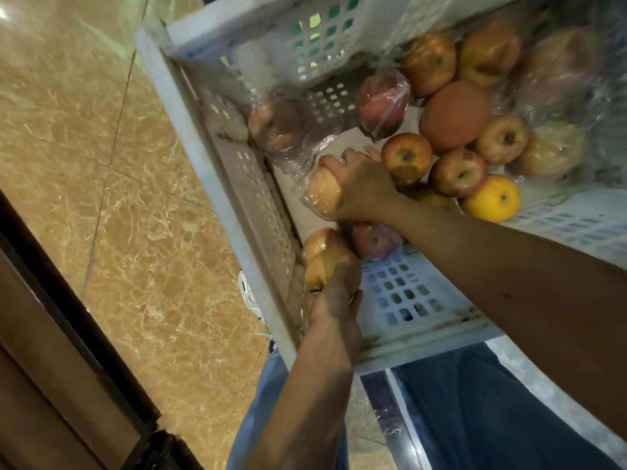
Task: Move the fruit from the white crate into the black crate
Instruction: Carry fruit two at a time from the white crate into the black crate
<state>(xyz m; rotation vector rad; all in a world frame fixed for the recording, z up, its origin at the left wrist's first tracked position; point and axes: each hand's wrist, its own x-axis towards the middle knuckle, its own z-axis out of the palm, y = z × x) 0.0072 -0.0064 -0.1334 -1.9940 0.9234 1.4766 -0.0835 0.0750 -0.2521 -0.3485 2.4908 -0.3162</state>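
Inside white crate [237, 184], along its 9 o'clock wall | my right fingers [327, 161] curled round wrapped apple [322, 195] | my left fingers [343, 266] gripping yellow apple [322, 269], 6 o'clock of it, nearer me | black crate unseen

Both forearms are bare from the wrists back, behind the fingers of the left hand [334, 300] and right hand [361, 184]. Blue trousers [475, 418] cover the legs. A white laced shoe [250, 296] shows left of the left fingers.
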